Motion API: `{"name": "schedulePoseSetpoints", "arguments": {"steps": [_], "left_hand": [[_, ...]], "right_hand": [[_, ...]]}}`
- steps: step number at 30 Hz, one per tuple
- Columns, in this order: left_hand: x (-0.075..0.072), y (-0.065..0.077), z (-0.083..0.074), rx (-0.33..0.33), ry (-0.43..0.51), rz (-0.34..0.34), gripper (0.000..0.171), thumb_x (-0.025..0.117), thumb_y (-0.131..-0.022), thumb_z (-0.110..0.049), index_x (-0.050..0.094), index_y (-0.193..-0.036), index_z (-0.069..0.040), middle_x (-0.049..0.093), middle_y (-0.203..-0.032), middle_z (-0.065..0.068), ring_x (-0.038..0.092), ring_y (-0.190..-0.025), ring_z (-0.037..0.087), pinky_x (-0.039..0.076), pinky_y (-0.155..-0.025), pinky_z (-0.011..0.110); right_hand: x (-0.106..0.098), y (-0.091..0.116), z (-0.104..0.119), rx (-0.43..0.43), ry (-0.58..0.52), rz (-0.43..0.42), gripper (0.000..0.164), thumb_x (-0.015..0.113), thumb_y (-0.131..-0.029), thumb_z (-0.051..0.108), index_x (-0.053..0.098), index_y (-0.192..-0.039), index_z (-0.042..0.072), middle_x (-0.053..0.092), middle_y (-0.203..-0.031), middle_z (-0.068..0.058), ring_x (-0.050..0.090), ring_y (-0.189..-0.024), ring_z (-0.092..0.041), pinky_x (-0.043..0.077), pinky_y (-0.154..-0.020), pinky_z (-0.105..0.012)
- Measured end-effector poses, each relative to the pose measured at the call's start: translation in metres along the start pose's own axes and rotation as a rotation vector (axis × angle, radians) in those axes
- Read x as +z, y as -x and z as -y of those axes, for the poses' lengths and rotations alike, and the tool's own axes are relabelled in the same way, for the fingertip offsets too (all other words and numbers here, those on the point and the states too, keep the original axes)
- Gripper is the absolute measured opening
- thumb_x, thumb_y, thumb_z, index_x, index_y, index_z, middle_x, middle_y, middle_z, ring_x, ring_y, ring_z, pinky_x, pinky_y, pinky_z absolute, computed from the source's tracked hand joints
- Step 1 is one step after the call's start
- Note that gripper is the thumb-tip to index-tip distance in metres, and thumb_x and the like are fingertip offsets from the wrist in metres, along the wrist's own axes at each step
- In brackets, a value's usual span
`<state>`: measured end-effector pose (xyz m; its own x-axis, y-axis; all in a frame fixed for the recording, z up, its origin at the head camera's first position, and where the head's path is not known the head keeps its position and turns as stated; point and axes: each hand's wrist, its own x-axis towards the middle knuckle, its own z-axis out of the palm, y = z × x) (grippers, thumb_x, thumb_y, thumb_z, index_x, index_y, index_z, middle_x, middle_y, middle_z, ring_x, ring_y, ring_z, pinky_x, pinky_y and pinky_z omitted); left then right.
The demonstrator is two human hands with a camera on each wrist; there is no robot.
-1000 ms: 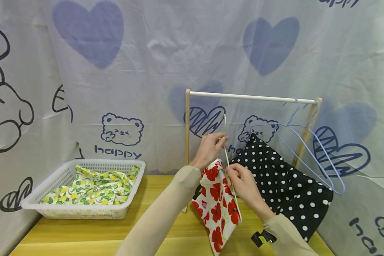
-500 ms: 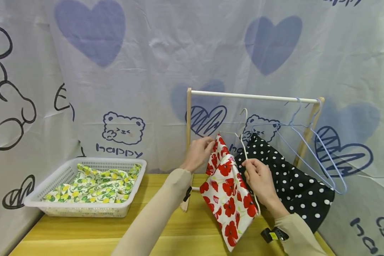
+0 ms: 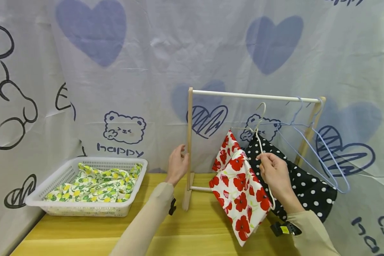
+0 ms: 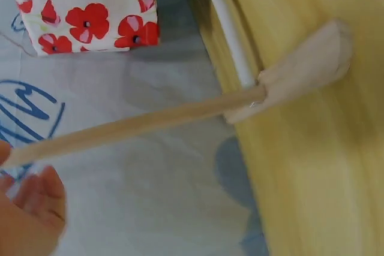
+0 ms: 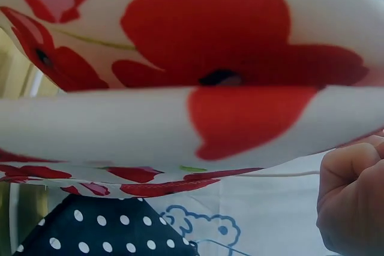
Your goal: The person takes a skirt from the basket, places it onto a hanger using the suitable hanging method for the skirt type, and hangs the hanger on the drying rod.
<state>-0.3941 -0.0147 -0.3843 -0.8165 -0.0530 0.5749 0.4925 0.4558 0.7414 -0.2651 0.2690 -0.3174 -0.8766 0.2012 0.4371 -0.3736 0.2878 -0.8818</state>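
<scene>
My right hand (image 3: 275,172) pinches one side of a white clothes hanger (image 3: 260,140) in front of the rack, its hook a little below the rail. Over the hanger drapes a white cloth with red poppies (image 3: 240,183), its lower corner pointing down. In the right wrist view this poppy cloth (image 5: 204,28) fills the upper part, with the right hand (image 5: 354,199) at the right edge. My left hand (image 3: 178,163) holds nothing; its fingers are relaxed beside the left post (image 3: 190,135) of the rack. The left wrist view shows the left hand (image 4: 36,214) close by that post (image 4: 138,127).
The rack's white rail (image 3: 243,95) carries blue hangers (image 3: 296,119) at its right end. A black polka-dot cloth (image 3: 307,192) hangs there, behind the poppy cloth. On the left of the wooden table (image 3: 92,234) stands a white basket (image 3: 83,212) with a lemon-print cloth (image 3: 96,183).
The hanger and poppy cloth have moved right with my right hand. My left hand first held the hanger, then was at the cloth's upper corner, and has now moved left off it.
</scene>
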Motion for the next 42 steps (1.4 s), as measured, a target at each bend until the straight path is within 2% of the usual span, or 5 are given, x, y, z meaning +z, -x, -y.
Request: {"name": "schedulePoseSetpoints", "arguments": {"steps": [11,17,28,37,42], "left_hand": [[-0.001,0.008,0.008,-0.072,0.058,0.196,0.048,0.048,-0.103,-0.014,0.04,-0.15,-0.013,0.049,-0.147,0.013,0.054,-0.128,0.028,0.048,-0.102,0.047],[0.0,0.005,0.009,-0.11,0.07,0.202,0.049,0.047,-0.104,-0.018,0.036,-0.152,-0.014,0.047,-0.148,0.014,0.052,-0.131,0.029,0.047,-0.104,0.048],[0.004,0.002,0.01,-0.144,0.068,0.193,0.054,0.05,-0.103,-0.025,0.033,-0.154,-0.015,0.05,-0.145,0.015,0.05,-0.131,0.032,0.043,-0.107,0.05],[0.008,0.003,0.011,-0.159,0.086,0.195,0.055,0.05,-0.103,-0.026,0.033,-0.154,-0.016,0.049,-0.146,0.013,0.05,-0.13,0.031,0.042,-0.108,0.05],[0.011,0.002,0.007,-0.159,0.093,0.202,0.054,0.048,-0.104,-0.025,0.031,-0.154,-0.015,0.047,-0.148,0.014,0.048,-0.133,0.032,0.041,-0.108,0.051]], "right_hand": [[-0.015,-0.007,0.01,-0.003,-0.14,-0.015,0.022,0.045,-0.105,0.02,0.055,-0.099,0.002,0.035,-0.053,0.007,0.028,-0.038,-0.003,0.019,-0.034,-0.025],[-0.034,-0.016,0.018,-0.005,-0.129,0.001,0.021,0.046,-0.104,0.022,0.057,-0.098,0.005,0.039,-0.055,0.007,0.03,-0.038,-0.002,0.019,-0.034,-0.025],[-0.065,-0.027,0.02,0.009,0.133,-0.076,0.024,0.049,-0.103,0.033,0.063,-0.096,0.015,0.044,-0.055,0.007,0.035,-0.04,-0.005,0.029,-0.036,-0.024],[-0.081,-0.033,0.023,-0.003,0.073,-0.122,0.021,0.053,-0.102,0.03,0.065,-0.09,0.016,0.043,-0.05,0.007,0.033,-0.035,-0.005,0.024,-0.033,-0.029],[-0.086,-0.041,0.02,0.038,0.2,-0.134,0.029,0.048,-0.103,0.036,0.064,-0.1,0.012,0.044,-0.053,0.007,0.036,-0.039,-0.006,0.03,-0.036,-0.026]]}}
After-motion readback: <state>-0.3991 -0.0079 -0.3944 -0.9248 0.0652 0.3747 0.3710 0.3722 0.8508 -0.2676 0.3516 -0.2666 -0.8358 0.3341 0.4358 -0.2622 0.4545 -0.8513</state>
